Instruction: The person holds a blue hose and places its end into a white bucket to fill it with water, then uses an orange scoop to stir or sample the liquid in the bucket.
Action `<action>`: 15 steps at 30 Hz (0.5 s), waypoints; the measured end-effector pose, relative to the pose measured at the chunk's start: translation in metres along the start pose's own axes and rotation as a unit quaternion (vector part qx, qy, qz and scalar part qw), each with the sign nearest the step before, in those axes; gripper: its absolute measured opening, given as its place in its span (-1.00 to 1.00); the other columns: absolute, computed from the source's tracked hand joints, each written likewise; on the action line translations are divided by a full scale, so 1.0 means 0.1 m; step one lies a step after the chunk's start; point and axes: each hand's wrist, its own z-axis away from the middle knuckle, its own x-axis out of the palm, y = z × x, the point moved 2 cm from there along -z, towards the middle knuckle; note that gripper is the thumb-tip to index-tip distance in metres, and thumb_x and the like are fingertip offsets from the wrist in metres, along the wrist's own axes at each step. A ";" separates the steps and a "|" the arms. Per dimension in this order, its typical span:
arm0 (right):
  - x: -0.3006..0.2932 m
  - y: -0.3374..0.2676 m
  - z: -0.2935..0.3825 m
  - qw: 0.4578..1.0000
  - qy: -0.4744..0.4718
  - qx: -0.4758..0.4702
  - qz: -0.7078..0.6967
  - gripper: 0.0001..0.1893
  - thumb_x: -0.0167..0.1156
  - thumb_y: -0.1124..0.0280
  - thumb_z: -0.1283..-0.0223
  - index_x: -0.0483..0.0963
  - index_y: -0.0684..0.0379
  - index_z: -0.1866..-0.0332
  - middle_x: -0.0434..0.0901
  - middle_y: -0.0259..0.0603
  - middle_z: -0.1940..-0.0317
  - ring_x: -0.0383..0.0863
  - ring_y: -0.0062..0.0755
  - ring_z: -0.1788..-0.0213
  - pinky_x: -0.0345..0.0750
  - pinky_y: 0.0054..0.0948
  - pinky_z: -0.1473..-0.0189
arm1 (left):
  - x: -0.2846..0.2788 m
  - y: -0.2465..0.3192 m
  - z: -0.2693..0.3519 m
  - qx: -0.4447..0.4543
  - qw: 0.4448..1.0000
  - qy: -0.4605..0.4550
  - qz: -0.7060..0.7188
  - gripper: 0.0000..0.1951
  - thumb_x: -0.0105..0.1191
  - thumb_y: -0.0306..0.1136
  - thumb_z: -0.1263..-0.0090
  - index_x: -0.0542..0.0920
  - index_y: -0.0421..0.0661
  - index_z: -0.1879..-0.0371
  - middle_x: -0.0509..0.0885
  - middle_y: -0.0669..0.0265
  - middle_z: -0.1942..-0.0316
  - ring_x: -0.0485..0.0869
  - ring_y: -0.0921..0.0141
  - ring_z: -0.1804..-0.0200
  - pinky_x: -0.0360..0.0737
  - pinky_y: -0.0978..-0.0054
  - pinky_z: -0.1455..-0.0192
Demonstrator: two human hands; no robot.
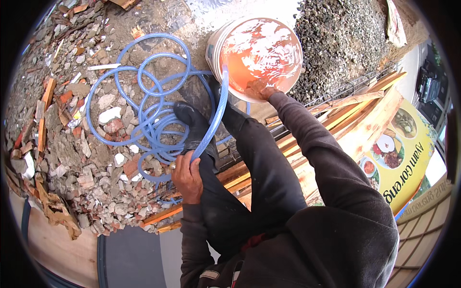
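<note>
A bucket (216, 50) full of rippling, orange-tinted water stands ahead of my boots. My right hand (261, 90) reaches over its near rim, the fingers partly under the water; whether they grip anything cannot be told. From my left hand (188, 176), closed around a blue translucent braided hose (212, 126), the hose runs up over the bucket's left rim into the water. The rest of the hose (158, 93) lies in loose loops on the rubble, left of the bucket and around my boots (189, 115).
Broken brick and concrete rubble (86, 176) covers the left. A gravel heap (335, 43) lies right of the bucket. Timber boards (360, 122), steel rebar (349, 86) and a yellow printed banner (410, 147) extend along the right. A wood offcut (47, 93) lies far left.
</note>
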 end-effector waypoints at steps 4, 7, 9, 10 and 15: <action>-0.02 -0.02 0.04 1.000 0.011 -0.003 0.001 -0.54 -0.12 -0.04 -0.25 0.55 0.12 0.20 0.64 0.01 0.23 0.64 -0.04 0.14 0.52 -0.10 0.08 | 0.03 -0.03 -0.01 -0.001 1.000 -0.001 -0.005 -0.81 0.09 -0.30 -0.34 0.59 -0.15 0.20 0.55 0.18 0.38 0.56 0.10 0.33 0.43 0.24 0.35; -0.04 -0.05 0.08 0.987 -0.119 0.043 0.099 -0.58 -0.13 0.01 -0.25 0.55 0.11 0.16 0.65 -0.03 0.22 0.64 -0.04 0.12 0.53 -0.11 0.06 | 0.02 -0.03 -0.01 -0.005 1.000 -0.008 -0.006 -0.80 0.09 -0.30 -0.34 0.59 -0.15 0.20 0.55 0.18 0.38 0.57 0.10 0.32 0.43 0.24 0.34; 0.02 -0.02 0.18 0.994 -0.015 0.039 0.102 -0.56 -0.11 -0.03 -0.25 0.58 0.09 0.33 0.64 -0.03 0.38 0.64 -0.03 0.25 0.52 -0.08 0.14 | 0.04 -0.03 -0.03 0.006 1.000 -0.004 -0.007 -0.80 0.10 -0.30 -0.33 0.58 -0.15 0.19 0.54 0.17 0.38 0.57 0.10 0.31 0.43 0.23 0.32; 0.04 -0.01 0.25 0.990 0.087 0.033 0.102 -0.50 -0.10 -0.08 -0.24 0.61 0.07 0.51 0.63 -0.04 0.54 0.64 -0.02 0.39 0.52 -0.05 0.21 | 0.05 -0.02 -0.03 0.008 1.000 -0.004 -0.006 -0.80 0.10 -0.30 -0.33 0.58 -0.15 0.19 0.54 0.17 0.38 0.57 0.10 0.31 0.43 0.23 0.32; -0.25 -0.29 0.42 0.994 0.104 -0.042 0.014 -0.59 0.03 0.01 -0.14 0.59 0.17 0.42 0.62 -0.01 0.45 0.62 -0.05 0.28 0.50 -0.09 0.16 | 0.04 -0.01 -0.03 0.000 1.000 0.002 0.001 -0.82 0.10 -0.33 -0.33 0.58 -0.15 0.19 0.53 0.16 0.39 0.56 0.09 0.32 0.42 0.22 0.32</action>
